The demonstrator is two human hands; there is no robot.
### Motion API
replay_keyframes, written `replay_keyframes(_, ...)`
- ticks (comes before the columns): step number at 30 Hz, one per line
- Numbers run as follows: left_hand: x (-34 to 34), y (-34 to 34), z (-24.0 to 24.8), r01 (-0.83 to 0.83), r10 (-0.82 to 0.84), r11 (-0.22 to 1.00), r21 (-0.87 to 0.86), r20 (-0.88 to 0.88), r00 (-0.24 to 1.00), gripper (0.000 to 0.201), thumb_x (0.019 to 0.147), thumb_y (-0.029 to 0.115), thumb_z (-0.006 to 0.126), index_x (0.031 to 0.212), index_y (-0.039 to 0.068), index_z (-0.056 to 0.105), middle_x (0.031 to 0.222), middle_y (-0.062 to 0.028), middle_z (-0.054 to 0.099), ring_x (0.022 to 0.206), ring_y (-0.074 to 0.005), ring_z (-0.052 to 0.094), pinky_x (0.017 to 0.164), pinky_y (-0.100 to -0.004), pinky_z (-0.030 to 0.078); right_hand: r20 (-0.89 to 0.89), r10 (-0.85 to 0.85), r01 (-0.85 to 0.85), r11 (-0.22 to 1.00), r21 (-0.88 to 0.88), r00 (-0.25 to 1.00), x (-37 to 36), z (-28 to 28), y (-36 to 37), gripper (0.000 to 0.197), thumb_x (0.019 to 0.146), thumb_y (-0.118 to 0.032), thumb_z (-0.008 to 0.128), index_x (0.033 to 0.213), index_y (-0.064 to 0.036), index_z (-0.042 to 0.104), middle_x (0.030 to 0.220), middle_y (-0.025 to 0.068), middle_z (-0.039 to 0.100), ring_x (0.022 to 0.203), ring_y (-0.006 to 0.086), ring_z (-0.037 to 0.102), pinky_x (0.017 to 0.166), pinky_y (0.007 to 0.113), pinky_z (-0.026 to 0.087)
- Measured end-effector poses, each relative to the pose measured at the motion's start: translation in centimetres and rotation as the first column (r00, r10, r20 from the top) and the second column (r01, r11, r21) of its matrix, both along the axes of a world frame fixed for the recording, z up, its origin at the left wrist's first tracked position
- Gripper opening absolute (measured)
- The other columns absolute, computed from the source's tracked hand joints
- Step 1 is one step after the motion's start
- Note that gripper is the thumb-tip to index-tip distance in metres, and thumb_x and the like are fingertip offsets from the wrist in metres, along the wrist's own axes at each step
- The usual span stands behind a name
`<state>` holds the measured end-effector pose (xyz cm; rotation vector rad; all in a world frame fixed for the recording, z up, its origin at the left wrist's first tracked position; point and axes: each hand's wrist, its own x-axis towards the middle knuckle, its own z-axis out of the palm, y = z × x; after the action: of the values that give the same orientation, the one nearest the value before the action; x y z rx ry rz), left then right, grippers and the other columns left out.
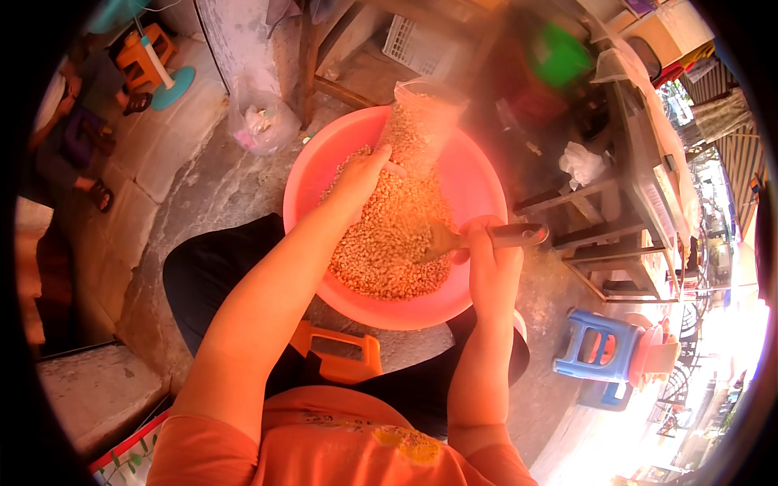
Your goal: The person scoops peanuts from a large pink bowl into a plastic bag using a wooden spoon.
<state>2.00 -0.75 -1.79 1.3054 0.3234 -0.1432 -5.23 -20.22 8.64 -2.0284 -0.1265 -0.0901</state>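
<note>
A wide pink plastic basin (478, 186) stands in front of my knees, with a heap of small golden-tan kernels (389, 251) in it. At the basin's far side a clear plastic bag (417, 121), partly filled with the same kernels, leans with its top upward. My left hand (365, 178) is closed on the near left side of this bag. My right hand (490, 255), at the basin's right rim, grips the handle of a scoop (442, 241). The scoop's head lies partly sunk in the kernels, so its full shape is hidden.
An orange stool (348, 356) is between my legs. A knotted clear bag (263, 125) lies on the floor at far left. Wooden frames (600, 219) stand on the right, near a blue stool (596, 344). Another person's feet (101, 194) show at far left.
</note>
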Motion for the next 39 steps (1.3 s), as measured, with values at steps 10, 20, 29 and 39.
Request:
replay_keyframes(10, -0.3, -0.3, 1.8, 0.108, -0.129, 0.952, -0.285, -0.056, 0.990, 0.062, 0.093, 0.054, 0.039, 0.097, -0.002, 0.065, 0.105, -0.0113, 0.064, 0.105, -0.0188, 0.056, 0.094, -0.0343, 0.041, 0.316, 0.044, -0.073, 0.994, 0.078, 0.948, 1.5, -0.8, 0.7, 0.018, 0.091, -0.009, 0.047, 0.083, 0.0017, 0.059, 0.061, 0.0063, 0.055, 0.056, 0.0132, 0.056, 0.051, 0.027, 0.042)
replay_keyframes(20, -1.3, -0.2, 3.4, 0.194, -0.105, 0.902, -0.387, 0.238, 0.966, 0.068, 0.094, 0.056, 0.033, 0.105, -0.005, 0.062, 0.104, -0.0149, 0.065, 0.098, -0.0234, 0.059, 0.091, -0.0345, 0.042, 0.355, -0.088, 0.063, 0.995, 0.080, 0.931, 1.6, -0.4, -1.6, 0.018, 0.094, -0.014, 0.045, 0.089, -0.0026, 0.059, 0.066, 0.0031, 0.057, 0.062, 0.0143, 0.055, 0.104, 0.040, 0.026)
replay_keyframes(29, -2.1, 1.4, 3.0, -0.266, 0.248, 0.952, 0.149, 0.129, 0.960, 0.054, 0.094, 0.048, 0.042, 0.099, -0.001, 0.065, 0.102, -0.0134, 0.064, 0.103, -0.0229, 0.055, 0.095, -0.0355, 0.038, 0.296, 0.008, 0.134, 0.879, -0.458, 0.955, 3.9, -5.0, -4.1, 0.012, 0.089, -0.015, 0.053, 0.087, -0.0090, 0.063, 0.076, 0.0075, 0.063, 0.080, 0.0264, 0.059, 0.099, 0.046, 0.030)
replay_keyframes(39, -6.4, 2.6, 3.6, -0.213, 0.211, 0.977, 0.015, 0.080, 0.974, 0.054, 0.092, 0.038, 0.051, 0.132, 0.002, 0.044, 0.135, -0.0083, 0.045, 0.129, -0.0194, 0.034, 0.107, -0.0350, 0.020, 0.207, -0.002, 0.012, 0.999, -0.044, 0.978, 2.0, -1.1, -2.9, 0.023, 0.094, -0.019, 0.046, 0.091, -0.0057, 0.064, 0.071, 0.0069, 0.060, 0.076, 0.0240, 0.059, 0.101, 0.045, 0.028)
